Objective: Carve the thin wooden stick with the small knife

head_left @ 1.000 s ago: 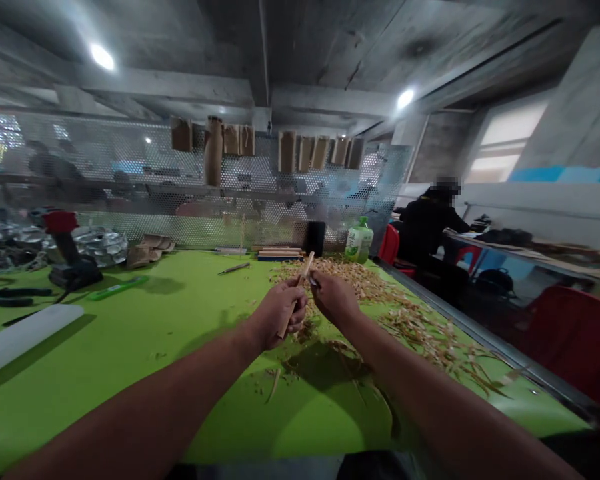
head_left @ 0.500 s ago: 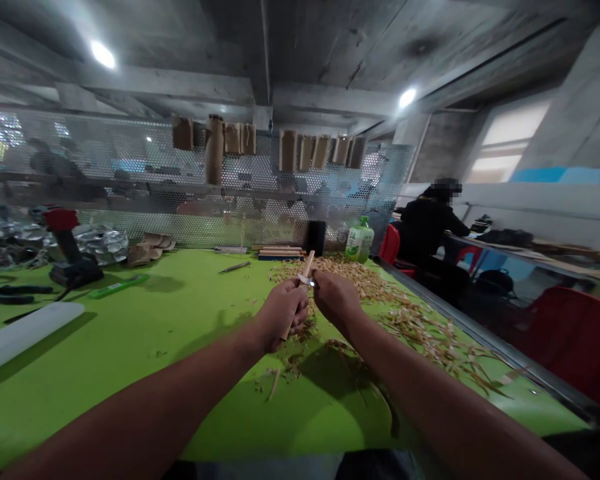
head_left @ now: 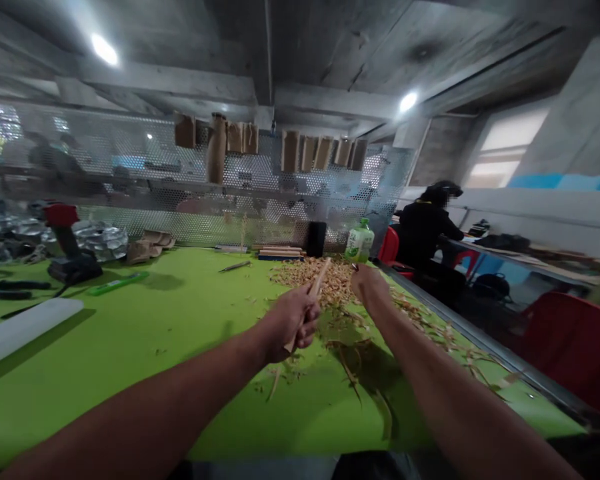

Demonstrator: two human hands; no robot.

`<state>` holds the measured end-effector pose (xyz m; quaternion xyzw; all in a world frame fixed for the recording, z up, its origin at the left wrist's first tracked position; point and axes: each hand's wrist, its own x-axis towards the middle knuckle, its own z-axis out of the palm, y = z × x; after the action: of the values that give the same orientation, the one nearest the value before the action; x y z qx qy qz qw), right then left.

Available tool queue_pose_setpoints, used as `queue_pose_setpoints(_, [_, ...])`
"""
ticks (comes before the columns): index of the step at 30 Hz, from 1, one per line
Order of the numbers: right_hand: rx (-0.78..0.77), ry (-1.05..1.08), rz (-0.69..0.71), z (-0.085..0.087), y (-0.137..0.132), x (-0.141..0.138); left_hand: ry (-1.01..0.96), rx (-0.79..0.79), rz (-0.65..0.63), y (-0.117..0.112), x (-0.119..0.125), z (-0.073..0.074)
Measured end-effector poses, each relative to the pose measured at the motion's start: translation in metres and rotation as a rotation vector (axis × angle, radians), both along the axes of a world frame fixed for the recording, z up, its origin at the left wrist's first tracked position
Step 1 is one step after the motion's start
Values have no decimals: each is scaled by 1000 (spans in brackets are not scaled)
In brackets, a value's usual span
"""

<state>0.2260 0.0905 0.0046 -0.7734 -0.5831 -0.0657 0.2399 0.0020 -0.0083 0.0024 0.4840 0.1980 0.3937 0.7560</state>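
My left hand [head_left: 293,320] is closed round a thin wooden stick [head_left: 316,287] that points up and away over the green table [head_left: 130,333]. To its right, my right hand [head_left: 367,283] is closed in a fist, a small dark tip showing above it at about the stick's top height; I cannot make out what it holds. A heap of pale wood shavings [head_left: 325,273] lies just behind both hands, with darker curls under them.
A green bottle [head_left: 359,241] and a dark block [head_left: 315,238] stand by the perforated metal screen [head_left: 130,193]. A red-topped tool [head_left: 67,243], a green bar [head_left: 117,285] and a white board [head_left: 25,327] lie at the left. A person in black sits at the right near red chairs [head_left: 575,340].
My right hand has swept away from the stick, up and to the right. The left hand still grips the stick, now tilted a little more to the right.
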Motion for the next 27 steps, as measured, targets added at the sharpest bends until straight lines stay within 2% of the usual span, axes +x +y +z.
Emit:
queue_pose_setpoints(3, [53,0,81,-6,-4,-25,-75,-78,-15,14,-6,2])
queue_pose_setpoints(6, [88,2,161,-8,-12,-46,-92,-62,-30,19,-7,1])
queue_pose_setpoints(11, [168,-12,215,-4,-27,-57,-115,-11,-22,20,-5,-4])
queue_pose_setpoints(15, [150,-132,278,-3,-38,-65,-64,35,44,18,-4,-2])
queue_pose_setpoints(18, [127,-214,301,-2,-45,-72,36,109,123,15,-2,0])
queue_pose_setpoints(22, [85,-278,322,2,-51,-78,178,231,326,14,3,-4])
queue_pose_setpoints(27, [50,-346,326,5,-56,-83,373,288,530,14,5,-5])
